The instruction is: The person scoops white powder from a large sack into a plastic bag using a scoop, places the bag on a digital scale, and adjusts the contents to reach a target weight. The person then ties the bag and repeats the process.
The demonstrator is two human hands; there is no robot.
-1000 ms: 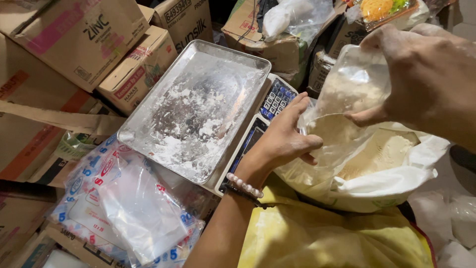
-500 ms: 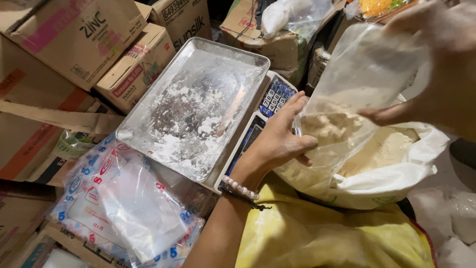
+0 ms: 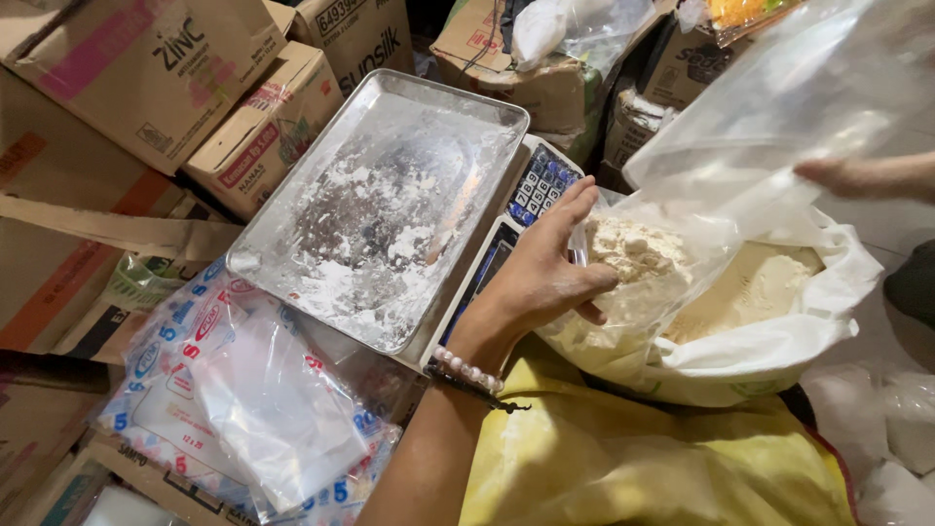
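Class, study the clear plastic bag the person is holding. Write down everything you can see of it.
The clear plastic bag is thin, glossy and see-through, tilted with its wide mouth up toward the right. Pale, lumpy flour sits in its lower end. The left hand cups that end from the scale's side; the right hand grips a side higher up. It hangs over the open white sack of the same flour.

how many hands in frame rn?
2. The left hand grips the lower end of the clear bag of flour beside the scale. The right hand holds the bag's upper part at the right edge, partly behind plastic.
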